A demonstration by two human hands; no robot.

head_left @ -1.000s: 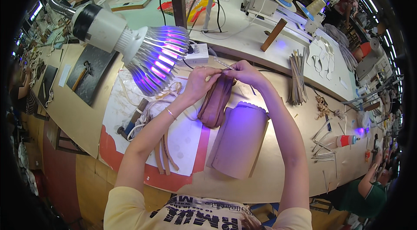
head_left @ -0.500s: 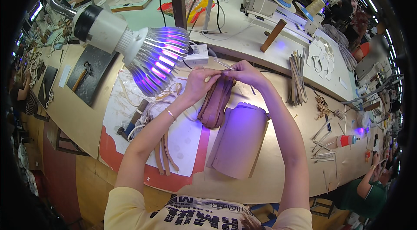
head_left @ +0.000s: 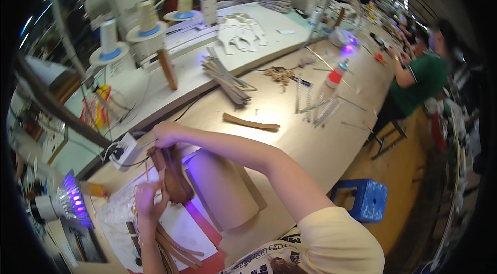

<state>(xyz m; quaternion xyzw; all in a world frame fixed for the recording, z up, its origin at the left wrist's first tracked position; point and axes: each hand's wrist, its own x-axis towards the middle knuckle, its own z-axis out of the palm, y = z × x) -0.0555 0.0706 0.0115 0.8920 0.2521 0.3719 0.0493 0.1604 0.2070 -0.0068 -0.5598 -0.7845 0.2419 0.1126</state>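
A folded bundle of brown leather-like strips lies at the table's far side, left of centre. My right hand is closed over its far end; the fingertips are partly hidden. At the bundle's left side, my left hand pinches a brown strip with thumb and fingers. Just right of the bundle rests a curved tan sheet, roll-shaped, under my right forearm. Several loose tan strips lie near my left forearm.
A flat brown strip, a bundle of grey strips, silvery rods and a red-capped bottle lie or stand to the right. A lamp is at left, a white socket box behind, a blue stool below the table edge.
The view has swung to the right. My hands were pinched together at the bundle's far end; now they are apart, the left lower along its side, the right still at the far end.
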